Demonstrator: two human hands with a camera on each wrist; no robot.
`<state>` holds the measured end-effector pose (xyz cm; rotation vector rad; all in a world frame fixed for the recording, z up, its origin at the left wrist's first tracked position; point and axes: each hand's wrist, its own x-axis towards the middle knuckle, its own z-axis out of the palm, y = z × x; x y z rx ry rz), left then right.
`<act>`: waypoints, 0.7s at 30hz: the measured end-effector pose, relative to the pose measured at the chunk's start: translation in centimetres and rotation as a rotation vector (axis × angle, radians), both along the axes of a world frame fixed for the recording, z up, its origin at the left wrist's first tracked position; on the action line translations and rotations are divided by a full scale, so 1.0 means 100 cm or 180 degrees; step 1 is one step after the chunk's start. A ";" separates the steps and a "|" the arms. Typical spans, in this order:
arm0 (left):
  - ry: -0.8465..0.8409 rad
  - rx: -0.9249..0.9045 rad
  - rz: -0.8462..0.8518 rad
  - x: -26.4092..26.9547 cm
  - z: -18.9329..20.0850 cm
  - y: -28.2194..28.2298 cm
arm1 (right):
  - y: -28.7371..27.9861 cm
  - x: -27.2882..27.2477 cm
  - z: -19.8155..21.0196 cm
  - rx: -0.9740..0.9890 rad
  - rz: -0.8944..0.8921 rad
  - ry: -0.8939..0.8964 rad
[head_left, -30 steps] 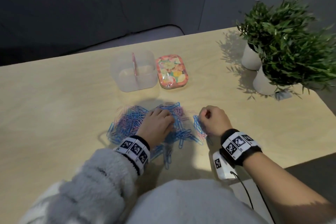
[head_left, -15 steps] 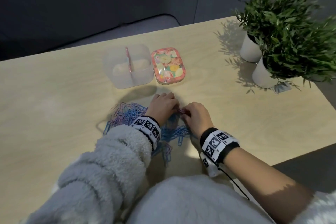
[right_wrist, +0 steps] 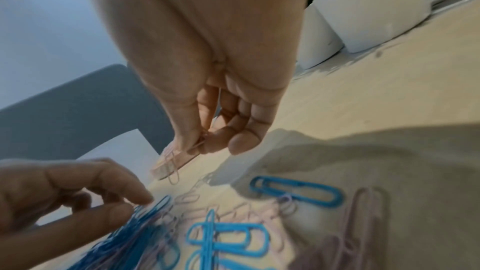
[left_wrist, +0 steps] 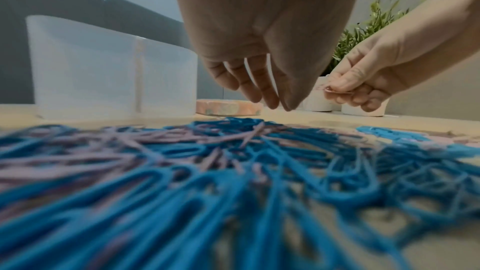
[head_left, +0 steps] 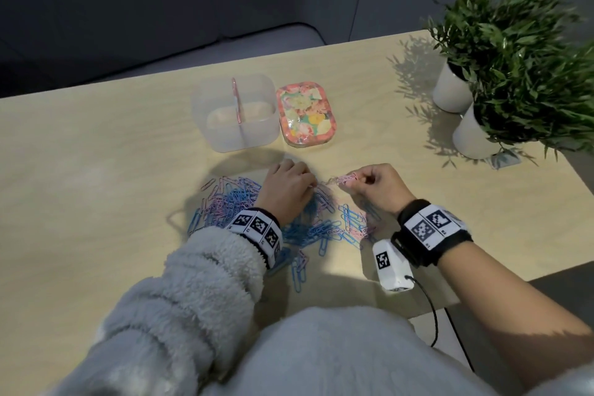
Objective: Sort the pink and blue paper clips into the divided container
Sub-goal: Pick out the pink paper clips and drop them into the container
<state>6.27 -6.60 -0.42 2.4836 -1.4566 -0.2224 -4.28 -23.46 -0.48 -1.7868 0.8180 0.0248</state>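
Note:
A loose pile of blue and pink paper clips [head_left: 244,206] lies on the wooden table [head_left: 96,186]; it fills the foreground of the left wrist view [left_wrist: 207,171]. My left hand [head_left: 287,191] hovers over the pile's far edge. Its curled thumb and index finger [right_wrist: 141,198] meet on a thin pink clip [head_left: 313,185]. My right hand [head_left: 373,185], just right of the pile, pinches a small bunch of pink clips [head_left: 345,178] between thumb [left_wrist: 342,83] and fingers; one clip dangles below [right_wrist: 172,168]. The clear divided container [head_left: 205,112] with a pink divider stands behind the pile.
A floral lid [head_left: 305,114] lies right of the container. Two potted plants in white pots [head_left: 450,93] stand at the table's far right. The table's near edge runs just behind my right wrist.
My right hand has drawn back to the right, away from the left hand, and lifted the bunch of pink clips. My left hand stays at the pile's far edge.

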 end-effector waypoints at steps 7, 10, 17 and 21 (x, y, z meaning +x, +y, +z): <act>0.0160 0.0710 -0.0626 -0.004 -0.003 -0.035 | -0.023 0.001 0.008 -0.0604 0.0170 0.0029; 0.0065 0.0823 -0.0627 -0.002 -0.001 -0.036 | -0.026 0.010 0.022 -0.0575 0.0217 -0.0083; 0.0083 0.1155 -0.0419 -0.014 0.004 -0.022 | 0.009 0.092 0.087 -0.0263 0.0769 -0.0590; -0.0091 0.1104 -0.0501 -0.019 0.003 -0.011 | 0.056 0.158 0.100 -0.0545 0.1134 -0.0692</act>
